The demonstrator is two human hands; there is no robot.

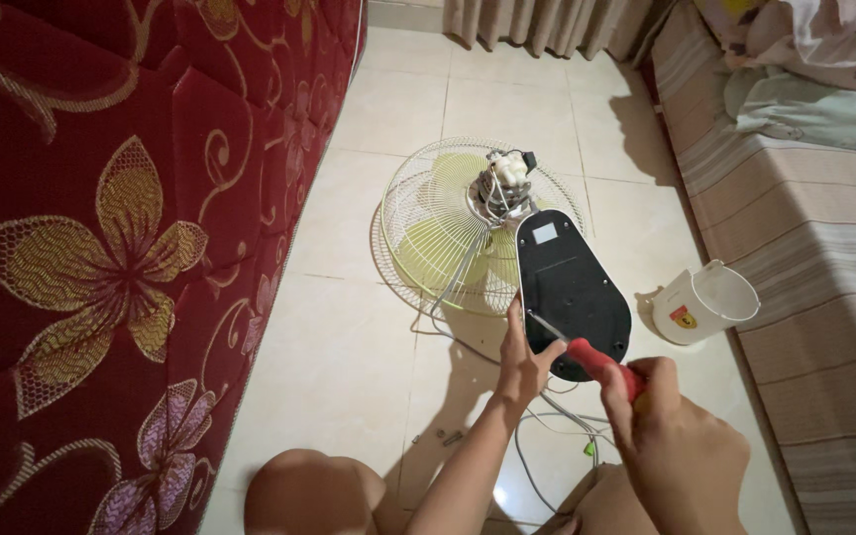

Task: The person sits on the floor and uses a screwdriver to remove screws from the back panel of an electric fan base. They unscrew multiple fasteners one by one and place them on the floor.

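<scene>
The mattress (101,248), dark red w/ gold and pink flowers, stands on edge at left and fills most of that side. At right is a striped bed (824,258) w/ clothes on top. On the tiled floor (349,337) the fan (448,233) lies face down: round wire cage w/ yellow-green blades, motor (503,183) bare, so the back cover seems already off. The black base (569,292), oval shape, is turned bottom up and carries a small pale rectangular label near its narrow end. A white tub (702,302) lies beside the bed, w/ a small red-yellow sticker on its side. Left hand (524,359) steadies the base edge, fingers curled on it. Right hand (668,436) is closed tight around the red handle of the screwdriver (587,355), tip on the base. Some loose screws (445,436) lie on the floor, so I judge part of the unscrewing is done and the base is in work now
</scene>
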